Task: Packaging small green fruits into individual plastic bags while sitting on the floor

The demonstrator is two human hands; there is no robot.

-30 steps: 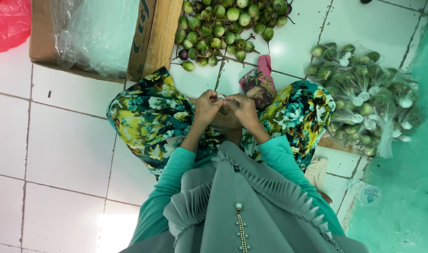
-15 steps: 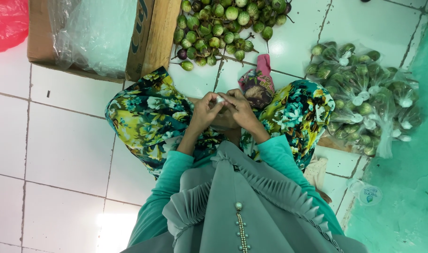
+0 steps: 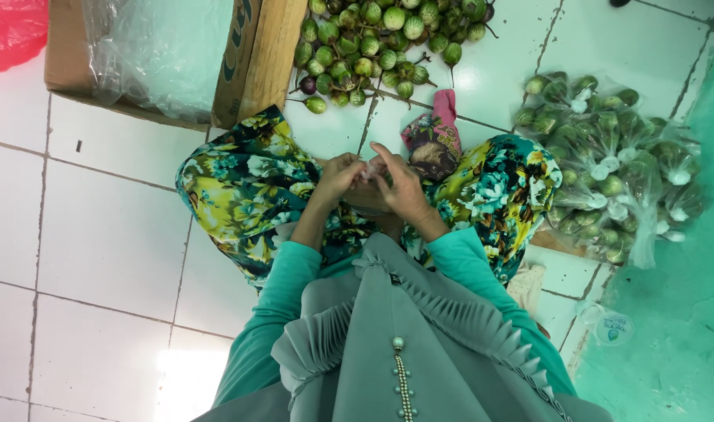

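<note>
Down in the head view, both hands meet over the lap, w/ fingertips pinched together on a small clear bag (image 3: 370, 166). Left hand (image 3: 337, 176) is closed on the bag's left side; right hand (image 3: 402, 187) is curled on its right side, index finger raised a bit. What's inside the bag can't be told; hands cover most of it. Bag sits between the knees, above the floral skirt (image 3: 248, 195).

Just beyond the hands, a pink-and-dark cloth (image 3: 433, 141) lies on the white tile floor (image 3: 107, 234). Further up, a loose pile of small green eggplants (image 3: 380, 47), a few purple ones at its near edge. Left of the pile, a cardboard box (image 3: 259, 62) lined w/ clear plastic. Red plastic bag (image 3: 9, 31) in the top left corner.

Right side: heap of filled bags (image 3: 615, 164), each knotted, holding green eggplants, well apart from the hands. A small lidded water cup (image 3: 613, 327) rests near the green floor edge.
</note>
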